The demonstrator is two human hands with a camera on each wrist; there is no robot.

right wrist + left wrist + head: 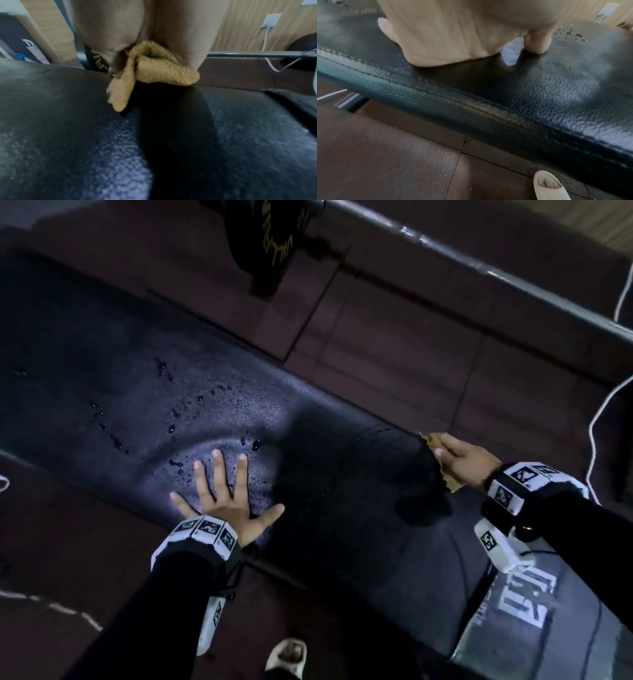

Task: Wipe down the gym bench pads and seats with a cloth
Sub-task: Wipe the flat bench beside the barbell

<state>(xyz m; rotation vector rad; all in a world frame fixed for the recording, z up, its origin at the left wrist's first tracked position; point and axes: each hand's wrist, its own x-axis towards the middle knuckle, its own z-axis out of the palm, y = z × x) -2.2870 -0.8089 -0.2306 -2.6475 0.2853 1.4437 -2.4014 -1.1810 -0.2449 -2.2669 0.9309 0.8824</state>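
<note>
A black leather bench pad (120, 354) runs diagonally across the head view, and water droplets (171, 412) dot its middle. My left hand (222, 494) lies flat on the pad's near side with fingers spread, pressing a dent into it. In the left wrist view the left hand's palm (453, 33) rests on the pad (505, 101). My right hand (462, 460) is at the pad's far edge and holds a bunched yellow cloth (451, 484) against it. In the right wrist view the cloth (154, 73) pokes out from under the right hand (154, 27) onto the pad (68, 135).
A second pad with white lettering (527, 601) adjoins at the lower right. A metal bar (479, 268) crosses the far side, with a white cable (596, 419) at the right. A black item with gold lettering (270, 244) hangs beyond the bench. My slippered foot (287, 655) stands on dark floor tiles.
</note>
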